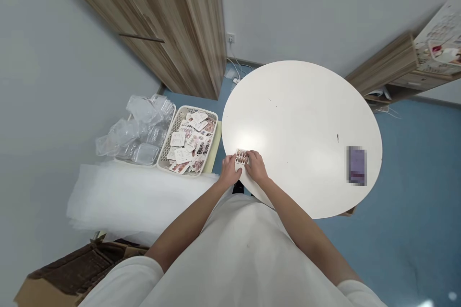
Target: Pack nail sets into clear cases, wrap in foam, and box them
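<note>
A small white card of press-on nails (242, 156), brown and gold in two rows, is at the near left edge of the round white table (295, 120). My left hand (229, 171) grips its left side, fingers bent around the edge. On the opposite side my right hand (256, 167) is closed on the card, fingertips over its right edge. The face of the card points up between both hands. Whether its underside touches the tabletop I cannot tell.
Left of the table, a white basket (163, 164) holds many nail cards. Beside it, clear plastic packaging (144, 127) is heaped above white foam sheets (133, 196). A blurred purple item (357, 166) lies on the table's right. A wooden cabinet (194, 33) stands behind; a cardboard box (46, 292) is lower left.
</note>
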